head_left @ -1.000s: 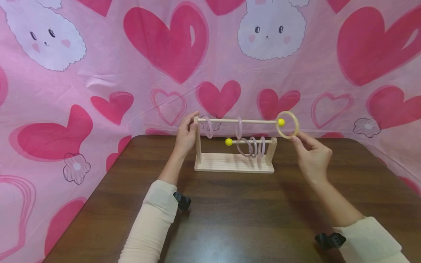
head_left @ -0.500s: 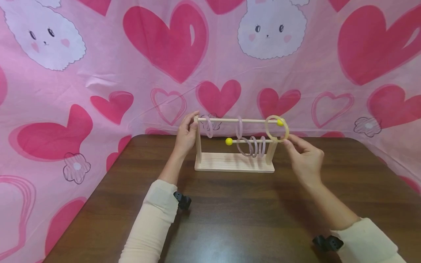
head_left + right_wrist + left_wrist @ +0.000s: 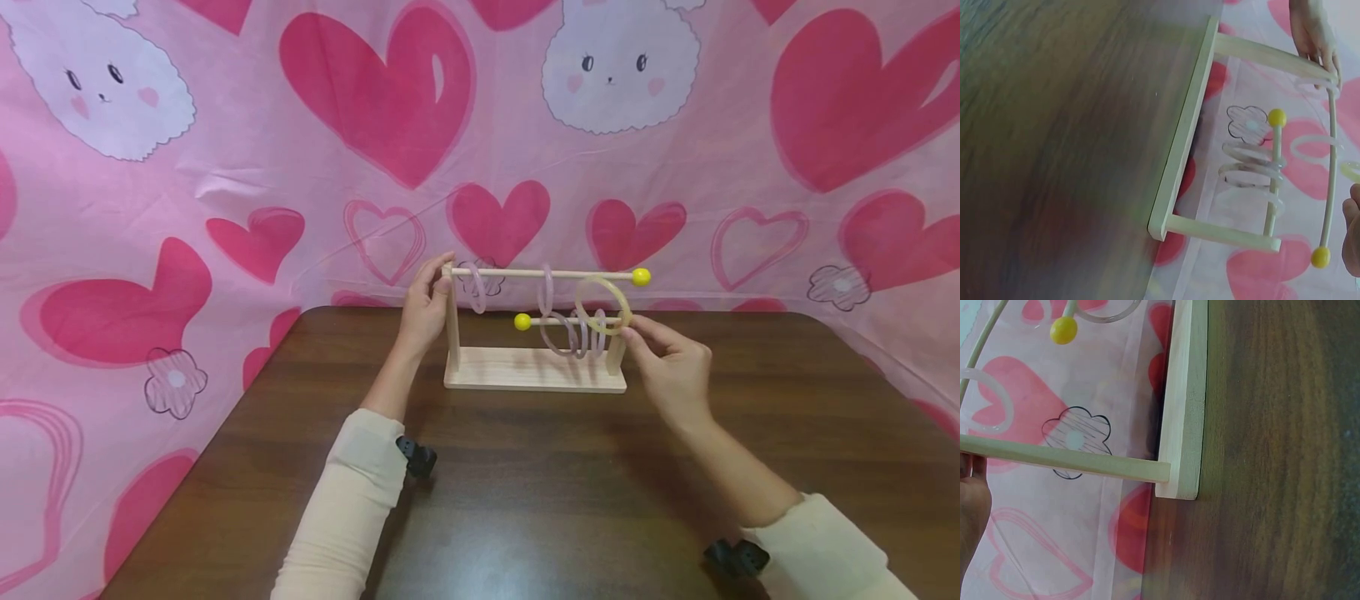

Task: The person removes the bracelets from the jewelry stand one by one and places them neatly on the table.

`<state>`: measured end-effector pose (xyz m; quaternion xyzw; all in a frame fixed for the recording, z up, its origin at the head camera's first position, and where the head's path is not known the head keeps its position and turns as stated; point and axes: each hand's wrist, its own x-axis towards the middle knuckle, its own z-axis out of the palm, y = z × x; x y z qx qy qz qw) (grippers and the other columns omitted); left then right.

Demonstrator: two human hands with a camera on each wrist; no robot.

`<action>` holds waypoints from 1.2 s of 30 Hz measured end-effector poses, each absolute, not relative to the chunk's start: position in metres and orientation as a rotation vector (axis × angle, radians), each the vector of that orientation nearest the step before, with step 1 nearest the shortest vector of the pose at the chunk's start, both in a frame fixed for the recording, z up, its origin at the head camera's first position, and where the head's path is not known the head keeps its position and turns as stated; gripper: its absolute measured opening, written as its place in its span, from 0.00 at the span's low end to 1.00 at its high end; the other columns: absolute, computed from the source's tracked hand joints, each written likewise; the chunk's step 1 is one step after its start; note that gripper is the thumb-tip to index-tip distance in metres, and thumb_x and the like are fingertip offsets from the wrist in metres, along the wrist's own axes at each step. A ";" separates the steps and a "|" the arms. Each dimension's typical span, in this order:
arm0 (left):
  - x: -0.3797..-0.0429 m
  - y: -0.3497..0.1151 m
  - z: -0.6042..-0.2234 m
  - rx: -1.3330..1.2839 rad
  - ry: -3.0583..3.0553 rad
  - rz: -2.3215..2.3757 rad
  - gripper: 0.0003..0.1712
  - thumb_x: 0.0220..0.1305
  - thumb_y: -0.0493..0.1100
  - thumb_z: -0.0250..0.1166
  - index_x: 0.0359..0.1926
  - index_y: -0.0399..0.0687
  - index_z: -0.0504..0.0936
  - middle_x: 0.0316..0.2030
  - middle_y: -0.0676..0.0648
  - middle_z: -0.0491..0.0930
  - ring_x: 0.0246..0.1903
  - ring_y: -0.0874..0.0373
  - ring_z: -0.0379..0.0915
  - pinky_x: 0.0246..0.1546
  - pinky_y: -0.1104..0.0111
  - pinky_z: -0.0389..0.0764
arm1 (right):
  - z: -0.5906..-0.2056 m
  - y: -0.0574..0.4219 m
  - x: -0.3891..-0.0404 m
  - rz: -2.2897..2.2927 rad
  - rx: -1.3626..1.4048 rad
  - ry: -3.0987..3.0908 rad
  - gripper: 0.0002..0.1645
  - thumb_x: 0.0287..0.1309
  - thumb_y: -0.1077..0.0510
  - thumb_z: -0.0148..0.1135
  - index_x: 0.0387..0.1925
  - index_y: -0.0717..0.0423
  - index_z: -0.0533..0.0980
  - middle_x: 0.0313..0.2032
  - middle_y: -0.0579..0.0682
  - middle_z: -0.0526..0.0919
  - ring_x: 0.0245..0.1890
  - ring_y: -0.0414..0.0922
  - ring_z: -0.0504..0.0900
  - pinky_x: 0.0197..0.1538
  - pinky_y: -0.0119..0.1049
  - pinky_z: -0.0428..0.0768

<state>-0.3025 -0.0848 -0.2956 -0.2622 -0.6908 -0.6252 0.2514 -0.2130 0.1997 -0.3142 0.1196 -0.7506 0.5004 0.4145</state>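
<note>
A wooden ring stand (image 3: 534, 379) has an upper rod (image 3: 510, 272) and a shorter lower rod, each tipped with a yellow ball. My left hand (image 3: 426, 312) holds the top of its left post (image 3: 1072, 456), thumb in front. Between thumb and fingers, my right hand (image 3: 675, 371) pinches a translucent yellow ring (image 3: 627, 312). That ring overlaps the lower rod's right end in the head view; the right wrist view shows it beside the upper rod, apart from it. Pale lilac rings (image 3: 547, 290) hang from both rods, two above and several below.
The stand rests on a dark brown wooden table (image 3: 525, 483). Behind it hangs a pink cloth (image 3: 495, 150) printed with hearts and rabbit faces. A small black camera (image 3: 416, 457) sits at the left cuff, another (image 3: 737, 557) at the right.
My right hand has carried the yellow ring left and slightly down, from beside the upper rod's ball to in front of the lower rod's right end. My left hand stays on the post.
</note>
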 end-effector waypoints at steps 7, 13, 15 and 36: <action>-0.305 -0.085 -0.296 -0.699 -1.890 -1.706 0.19 0.65 0.29 0.51 0.57 0.26 0.67 0.52 0.31 0.69 0.48 0.37 0.66 0.48 0.65 0.72 | -0.310 0.187 -0.206 1.263 0.344 -1.889 0.10 0.46 0.74 0.66 0.35 0.72 0.81 0.30 0.63 0.82 0.23 0.26 0.76 0.25 0.17 0.73; -0.324 -0.087 -0.311 -0.694 -1.873 -1.727 0.20 0.65 0.30 0.52 0.58 0.31 0.69 0.53 0.34 0.70 0.48 0.46 0.67 0.48 0.64 0.72 | -0.318 0.190 -0.213 1.227 0.397 -1.891 0.11 0.46 0.72 0.67 0.35 0.67 0.82 0.29 0.60 0.83 0.22 0.28 0.74 0.23 0.17 0.70; -0.328 -0.087 -0.314 -0.693 -1.867 -1.726 0.21 0.65 0.32 0.52 0.58 0.33 0.69 0.54 0.35 0.70 0.46 0.51 0.68 0.47 0.65 0.72 | -0.318 0.188 -0.213 1.212 0.410 -1.898 0.10 0.46 0.72 0.67 0.35 0.67 0.83 0.30 0.59 0.84 0.24 0.27 0.74 0.24 0.17 0.70; -0.331 -0.087 -0.316 -0.723 -1.825 -1.685 0.19 0.64 0.30 0.52 0.56 0.31 0.70 0.50 0.32 0.71 0.42 0.61 0.68 0.44 0.69 0.73 | -0.319 0.158 -0.199 1.109 0.614 -1.983 0.10 0.39 0.76 0.69 0.29 0.68 0.82 0.27 0.58 0.84 0.31 0.24 0.75 0.32 0.18 0.75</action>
